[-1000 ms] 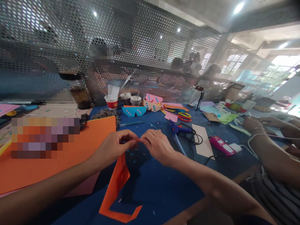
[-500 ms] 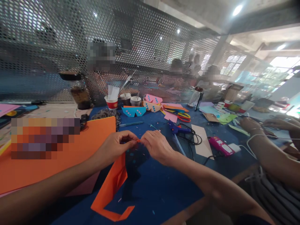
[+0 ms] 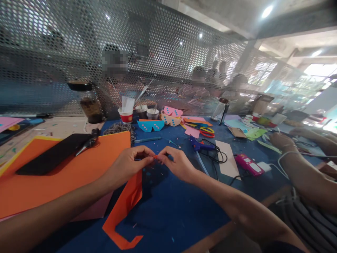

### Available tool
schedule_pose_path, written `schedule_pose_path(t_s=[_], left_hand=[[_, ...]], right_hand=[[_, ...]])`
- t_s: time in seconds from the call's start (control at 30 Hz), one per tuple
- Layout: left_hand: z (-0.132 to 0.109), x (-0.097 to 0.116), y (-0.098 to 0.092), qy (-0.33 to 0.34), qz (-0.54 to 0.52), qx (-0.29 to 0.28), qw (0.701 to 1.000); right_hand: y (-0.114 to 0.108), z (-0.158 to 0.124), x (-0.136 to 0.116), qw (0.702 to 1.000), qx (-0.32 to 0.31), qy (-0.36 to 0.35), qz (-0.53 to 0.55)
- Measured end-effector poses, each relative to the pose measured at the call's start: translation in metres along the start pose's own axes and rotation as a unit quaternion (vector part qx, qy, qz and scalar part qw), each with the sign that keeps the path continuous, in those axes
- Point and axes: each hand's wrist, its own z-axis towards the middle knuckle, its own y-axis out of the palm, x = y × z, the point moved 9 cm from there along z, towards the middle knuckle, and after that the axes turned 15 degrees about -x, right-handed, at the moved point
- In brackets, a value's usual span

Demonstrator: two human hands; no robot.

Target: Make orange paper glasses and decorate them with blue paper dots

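Orange paper strip [image 3: 124, 205] in left hand [image 3: 131, 161] and right hand [image 3: 177, 163]

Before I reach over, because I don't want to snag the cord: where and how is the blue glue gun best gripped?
Probably by the handle of the blue glue gun, with the right hand coming from the near side. The gun lies on its side, handle sticking out to the right, a slim length to wrap; the black cord loops beyond it.
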Motion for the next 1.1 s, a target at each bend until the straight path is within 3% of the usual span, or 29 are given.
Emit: schedule_pose_path(t_s=[0.23,0.37,0.6,1.1], left_hand=[[0.001,-0.003,0.005,0.003,-0.019,-0.011,1.0],[0.002,-0.003,-0.003,0.001,-0.033,0.01,0.999],[0.002,-0.009,-0.027,-0.018,-0.059,0.071,0.996],[0.002,-0.043,-0.059,-0.062,-0.177,0.165,0.968]], right_hand=[[-0.001,-0.003,-0.005,0.994,0.021,-0.013,-0.103],[0.002,-0.001,0.002,0.999,-0.008,0.017,-0.028],[-0.01,-0.005,0.014,0.994,0.086,0.026,0.064],[-0.023,-0.002,0.046,0.966,0.135,0.09,0.2]])
